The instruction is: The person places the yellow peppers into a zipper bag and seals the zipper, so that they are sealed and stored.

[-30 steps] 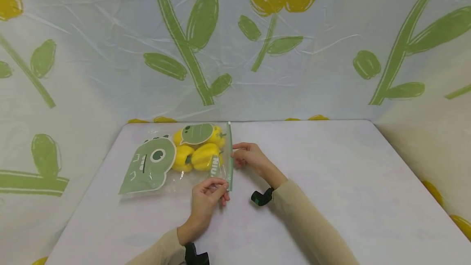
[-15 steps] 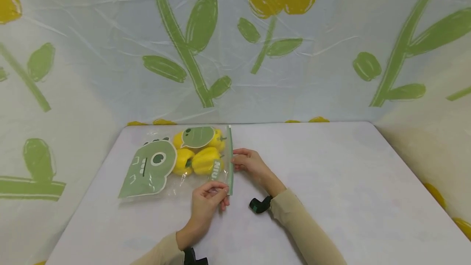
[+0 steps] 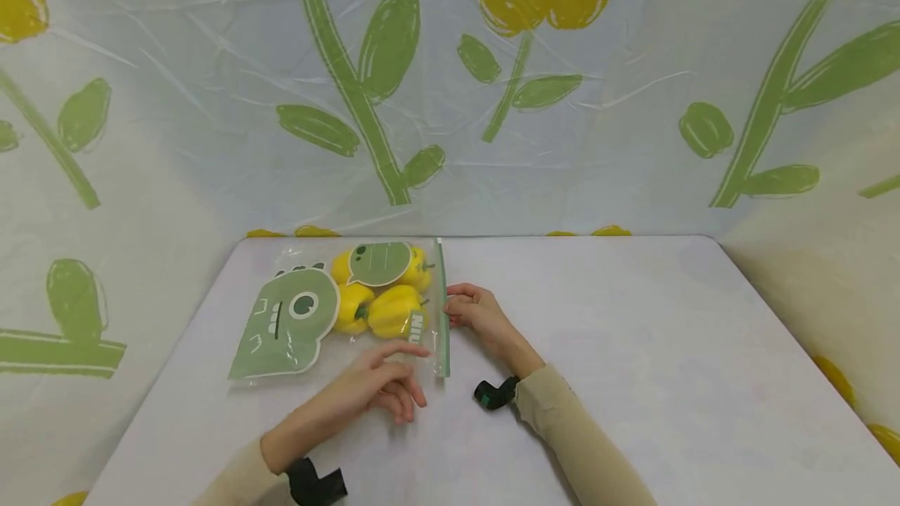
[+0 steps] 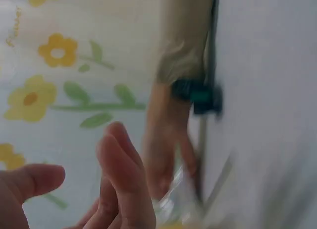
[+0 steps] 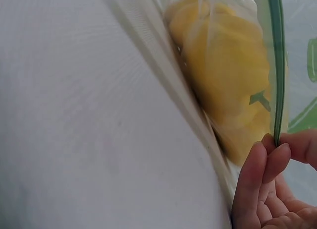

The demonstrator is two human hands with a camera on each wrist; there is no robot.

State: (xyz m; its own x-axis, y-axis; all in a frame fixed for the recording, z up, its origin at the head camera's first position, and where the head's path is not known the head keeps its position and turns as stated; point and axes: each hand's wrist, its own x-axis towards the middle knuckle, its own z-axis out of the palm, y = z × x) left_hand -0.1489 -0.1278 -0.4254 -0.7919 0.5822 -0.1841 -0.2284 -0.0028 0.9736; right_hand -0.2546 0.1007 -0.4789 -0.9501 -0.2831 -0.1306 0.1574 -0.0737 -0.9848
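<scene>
A clear zip bag [image 3: 351,358] printed with a green monster lies flat on the table, its green zip edge facing right. Inside are 3 yellow bell peppers [image 3: 395,311], partly covered by the print. My right hand [image 3: 481,315] pinches the middle of the zip edge between thumb and fingers; in the right wrist view the green zip strip [image 5: 278,65] runs into the fingertips. Over the bag's near right corner hovers my left hand [image 3: 380,385], fingers spread and loosely bent, with nothing in them. The thumb and fingers stand apart in the left wrist view.
The white table [image 3: 633,334] stretches out to the right of the bag. A flower-printed cloth [image 3: 562,162] stands behind it and along both sides. Each wrist wears a black camera mount, one of them [image 3: 495,394] just below the right hand.
My left hand has let go of the near end of the zip edge, and its wrist has swung left as the fingers spread. The right hand has slid slightly nearer along the zip edge.
</scene>
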